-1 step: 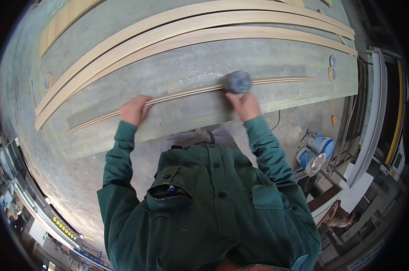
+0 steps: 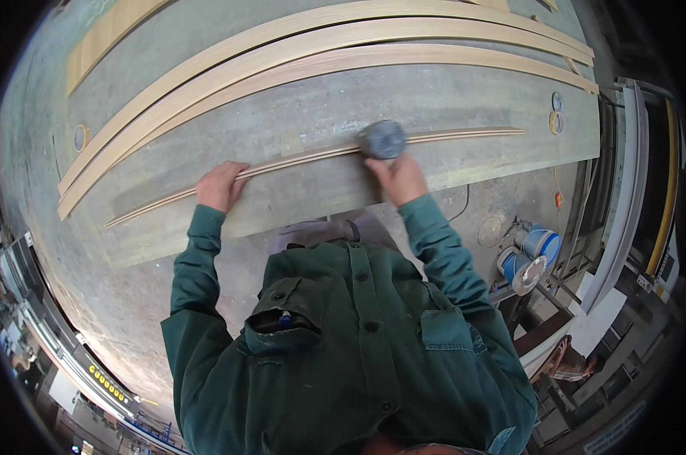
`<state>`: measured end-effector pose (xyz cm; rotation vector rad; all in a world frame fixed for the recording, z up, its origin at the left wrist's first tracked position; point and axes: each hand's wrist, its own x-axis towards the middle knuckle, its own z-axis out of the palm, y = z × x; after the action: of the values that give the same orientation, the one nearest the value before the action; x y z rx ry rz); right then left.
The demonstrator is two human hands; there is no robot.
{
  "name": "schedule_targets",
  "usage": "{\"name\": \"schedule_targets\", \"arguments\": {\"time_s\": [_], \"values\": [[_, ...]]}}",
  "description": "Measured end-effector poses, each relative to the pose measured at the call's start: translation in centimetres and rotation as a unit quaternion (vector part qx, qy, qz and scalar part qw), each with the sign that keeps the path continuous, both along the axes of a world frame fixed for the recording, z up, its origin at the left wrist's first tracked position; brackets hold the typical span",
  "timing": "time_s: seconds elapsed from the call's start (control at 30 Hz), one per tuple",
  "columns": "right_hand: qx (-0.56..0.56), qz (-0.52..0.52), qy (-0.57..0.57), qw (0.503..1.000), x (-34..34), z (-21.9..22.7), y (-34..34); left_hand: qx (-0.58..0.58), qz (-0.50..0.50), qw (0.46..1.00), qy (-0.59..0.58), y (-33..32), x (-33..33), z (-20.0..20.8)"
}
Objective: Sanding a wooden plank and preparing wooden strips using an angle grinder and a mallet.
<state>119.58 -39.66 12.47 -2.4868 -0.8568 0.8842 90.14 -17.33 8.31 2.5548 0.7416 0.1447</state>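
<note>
Desk (image 2: pixel 305 201), grey, spans abt 9 thru 12 to 2 o'clock. Green shirt (image 2: pixel 331 371), long slvs, at 6 o'clock. Boards (image 2: pixel 403 29), pale wood, lie on far part of desk, sweeping 9 thru 12 to 2 o'clock. Strips (image 2: pixel 305 158), thin, pale wood, on desk btwn boards & wearer, running 9 to 2 o'clock on a similar curve, w/ a gap to the boards. Buckets (image 2: pixel 541 242), two, blue, off the desk nr 3 o'clock, side by side. L hand (image 2: pixel 218 186), btwn 9 & 10 o'clock: closed on strips, fingers at far edge, thumb at near edge. R hand (image 2: pixel 403 180), btwn 1 & 2 o'clock: gripping grey round thing (image 2: pixel 384 139), thumb on its near side; it's blurred & overlaps strips in view, can't tell if touching. Tape roll (image 2: pixel 87 136), tan, nr 10 o'clock, by boards' 9 o'clock end; 2nd tape roll (image 2: pixel 553 125) at 2 o'clock, just beside small grey roll (image 2: pixel 557 101).
</note>
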Motion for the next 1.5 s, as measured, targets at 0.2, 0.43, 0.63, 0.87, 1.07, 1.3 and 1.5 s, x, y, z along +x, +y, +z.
{"name": "schedule_targets", "arguments": {"time_s": [0.2, 0.43, 0.63, 0.87, 1.07, 1.3, 1.5], "values": [[-0.028, 0.003, -0.023, 0.999, 1.2, 0.2, -0.8, 0.038, 0.011, 0.999, 0.019, 0.4, -2.0, 0.7], [0.109, -0.303, -0.042, 0.946, 13.9, -1.4, -9.4, 0.040, 0.001, 0.999, 0.010, 0.4, -1.9, 0.1], [0.010, -0.167, -0.127, 0.978, 9.0, -2.4, -5.8, 0.049, 0.014, 0.999, 0.009, 0.5, -1.9, -0.3], [0.173, -0.113, -0.161, 0.965, 1.1, -4.4, -2.1, 0.057, 0.007, 0.998, -0.015, 0.6, -2.8, -1.7], [0.079, -0.071, 0.021, 0.994, -10.3, -1.5, 5.0, 0.056, 0.018, 0.998, -0.030, 1.0, -2.9, -2.8], [0.108, 0.030, 0.005, 0.994, -21.9, -1.8, 11.2, -0.035, 0.014, 0.998, -0.040, 3.0, -5.8, -2.5], [-0.007, -0.154, -0.111, 0.982, -13.5, -2.5, 5.8, -0.008, 0.034, 0.999, -0.011, 12.3, -23.7, -2.4]]}}
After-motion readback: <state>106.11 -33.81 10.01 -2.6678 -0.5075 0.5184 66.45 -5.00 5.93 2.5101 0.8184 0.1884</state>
